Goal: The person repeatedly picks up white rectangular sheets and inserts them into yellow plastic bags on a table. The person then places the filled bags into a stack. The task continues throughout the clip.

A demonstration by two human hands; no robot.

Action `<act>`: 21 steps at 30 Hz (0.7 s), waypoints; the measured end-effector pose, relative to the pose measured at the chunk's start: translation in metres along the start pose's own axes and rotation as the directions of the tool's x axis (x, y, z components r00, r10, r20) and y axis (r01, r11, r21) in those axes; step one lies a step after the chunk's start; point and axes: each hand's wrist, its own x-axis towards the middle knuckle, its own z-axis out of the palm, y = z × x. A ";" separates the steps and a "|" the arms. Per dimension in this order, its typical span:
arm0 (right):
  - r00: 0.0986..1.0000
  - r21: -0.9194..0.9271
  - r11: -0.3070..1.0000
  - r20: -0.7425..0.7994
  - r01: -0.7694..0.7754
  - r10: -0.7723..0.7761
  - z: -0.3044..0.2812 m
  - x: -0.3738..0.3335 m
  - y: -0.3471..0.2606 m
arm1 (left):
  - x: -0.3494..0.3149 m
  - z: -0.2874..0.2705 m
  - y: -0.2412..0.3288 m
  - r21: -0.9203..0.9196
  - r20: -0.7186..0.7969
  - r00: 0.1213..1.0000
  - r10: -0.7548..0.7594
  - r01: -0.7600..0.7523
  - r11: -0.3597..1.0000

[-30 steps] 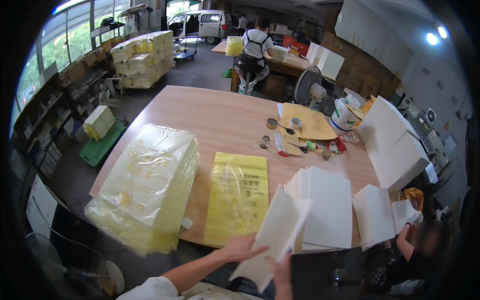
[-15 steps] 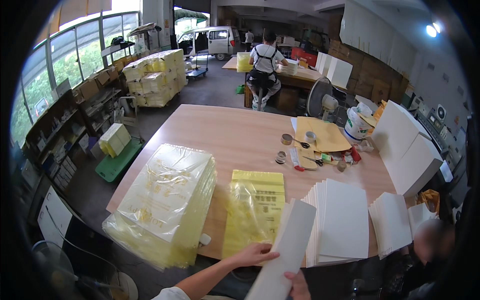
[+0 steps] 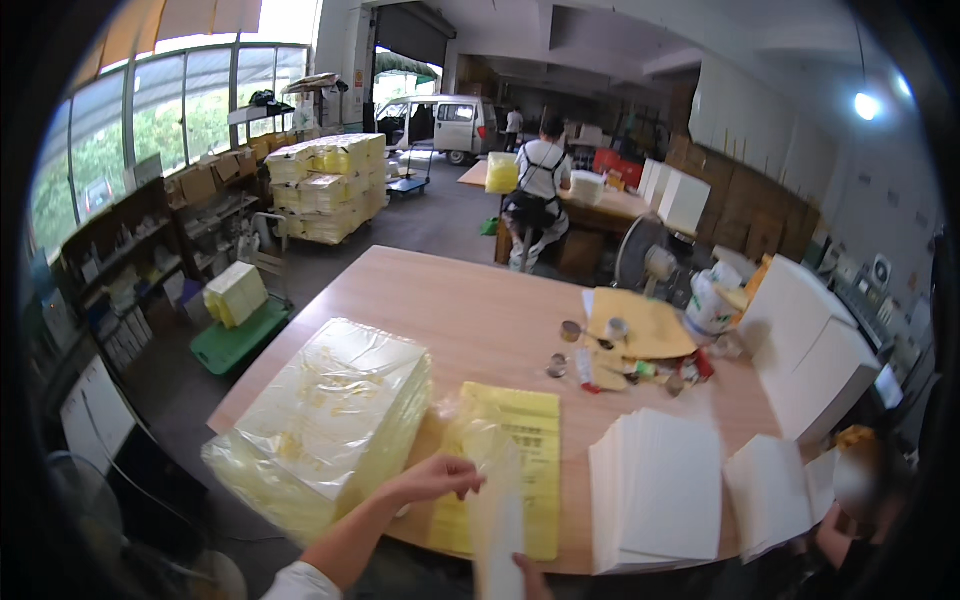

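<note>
A white sheet [image 3: 503,540] in a clear bag [image 3: 478,440] stands upright (long axis vertical), left hand [image 3: 437,477] pinching the bag, right hand [image 3: 530,577] gripping below.

A tall stack of yellow bags [image 3: 335,425] in clear plastic is lying at the worktop's left end. Just beside it, a flat yellow printed bag [image 3: 515,450] is resting. Wrapped yellow bundles [image 3: 330,185] are standing on a distant pallet.
</note>
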 end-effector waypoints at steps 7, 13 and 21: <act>0.961 -0.022 0.990 -0.236 0.141 -0.142 0.023 0.019 0.009 | 0.025 0.007 -0.040 0.489 -0.196 0.976 0.094 0.014 0.872; 0.914 -0.011 0.994 -0.393 0.106 -0.102 -0.003 -0.018 0.017 | -0.030 0.106 -0.009 0.220 0.494 0.862 0.115 -0.252 0.942; 0.764 -0.179 0.982 -0.640 -0.052 -0.076 -0.020 -0.123 0.037 | -0.075 0.147 -0.102 0.393 0.223 0.969 0.106 -0.189 0.900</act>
